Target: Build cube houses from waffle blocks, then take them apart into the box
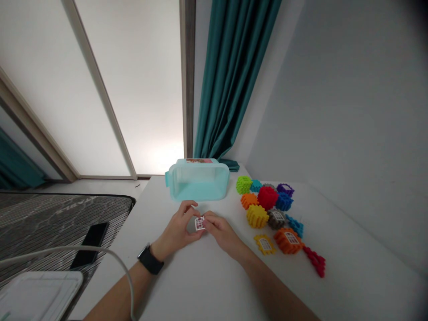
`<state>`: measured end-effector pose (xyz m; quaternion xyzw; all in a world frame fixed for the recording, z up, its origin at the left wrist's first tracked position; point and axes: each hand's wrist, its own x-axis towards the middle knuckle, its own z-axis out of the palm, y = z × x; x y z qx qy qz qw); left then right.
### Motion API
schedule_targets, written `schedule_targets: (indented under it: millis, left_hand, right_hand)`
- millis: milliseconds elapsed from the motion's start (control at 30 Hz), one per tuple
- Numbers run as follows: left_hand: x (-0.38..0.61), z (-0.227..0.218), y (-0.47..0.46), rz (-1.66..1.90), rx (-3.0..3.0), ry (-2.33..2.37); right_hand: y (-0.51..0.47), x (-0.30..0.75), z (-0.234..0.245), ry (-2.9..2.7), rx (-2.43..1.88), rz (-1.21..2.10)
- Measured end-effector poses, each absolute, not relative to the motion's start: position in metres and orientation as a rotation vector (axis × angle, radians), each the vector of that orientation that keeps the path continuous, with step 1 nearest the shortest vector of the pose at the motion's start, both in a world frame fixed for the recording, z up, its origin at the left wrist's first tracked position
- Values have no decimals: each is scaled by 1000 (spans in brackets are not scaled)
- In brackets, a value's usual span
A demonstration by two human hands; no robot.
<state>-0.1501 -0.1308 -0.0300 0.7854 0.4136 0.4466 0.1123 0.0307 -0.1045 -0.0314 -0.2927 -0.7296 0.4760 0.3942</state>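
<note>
My left hand (pixel 179 225) and my right hand (pixel 222 232) both pinch a small white lattice window piece (pixel 199 224) above the white table (pixel 200 285). A translucent turquoise plastic box (pixel 198 183) lies just beyond my hands. To the right sit several gear-edged toy blocks, including a red block (pixel 267 198) and a yellow block (pixel 257 216). Nearest my right hand are a flat yellow window frame (pixel 265 244) and an orange block with a white window (pixel 288 240). A red zigzag strip (pixel 314 262) lies beyond them.
A black phone (pixel 90 245) lies on a striped mattress (pixel 50 218) left of the table. A white cable (pixel 113 258) arcs over the table's left edge above a white flat panel (pixel 40 296). The table meets a grey wall at right; a teal curtain (pixel 227 80) hangs behind.
</note>
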Motion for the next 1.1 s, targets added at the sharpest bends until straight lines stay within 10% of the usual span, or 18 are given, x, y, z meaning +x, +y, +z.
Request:
schedule_targets:
  millis: [1100]
  left_hand:
    - [-122, -1, -118, 1275, 1792, 1120]
  right_hand:
    - [-115, 61, -15, -1754, -906, 858]
